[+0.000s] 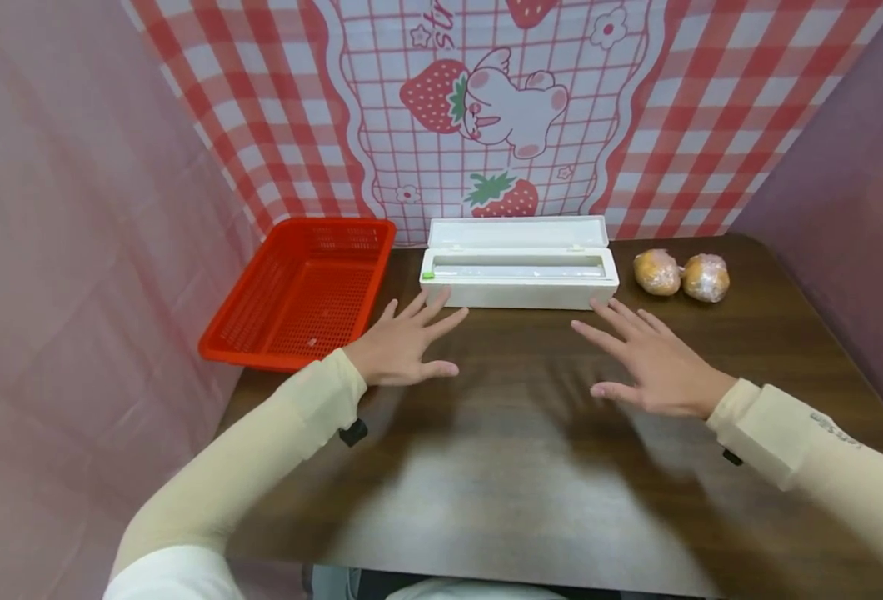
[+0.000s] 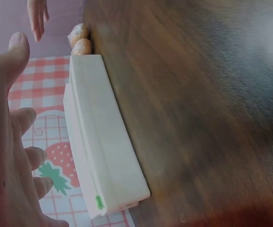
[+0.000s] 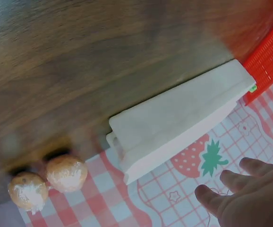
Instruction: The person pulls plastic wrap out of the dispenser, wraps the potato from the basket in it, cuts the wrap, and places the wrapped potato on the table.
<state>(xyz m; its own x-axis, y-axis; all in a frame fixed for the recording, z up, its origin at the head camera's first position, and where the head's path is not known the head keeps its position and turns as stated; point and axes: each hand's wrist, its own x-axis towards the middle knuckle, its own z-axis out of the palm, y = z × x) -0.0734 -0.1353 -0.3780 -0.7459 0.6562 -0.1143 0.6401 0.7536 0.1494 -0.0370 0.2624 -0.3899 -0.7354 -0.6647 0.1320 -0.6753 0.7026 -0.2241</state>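
A long white box (image 1: 520,295) with its lid raised stands at the back of the table, a roll of clear film (image 1: 516,272) inside it and a small green slider (image 1: 428,275) at its left end. My left hand (image 1: 404,340) hovers in front of the box's left end, fingers spread, holding nothing. Before the right end hovers my right hand (image 1: 655,362), its fingers also spread and nothing in them. Right of the box sit two round orange-yellow items (image 1: 657,272) wrapped in clear film, side by side. In the right wrist view the wrapped items (image 3: 66,173) lie near the box's end.
A red plastic basket (image 1: 296,354) with perforated walls stands at the left, close to my left hand. Behind the table hangs a red-and-white checked cloth (image 1: 276,125) with strawberry prints. Pink cloth (image 1: 74,292) hangs along the left side. The brown wooden table (image 1: 516,492) spans the front.
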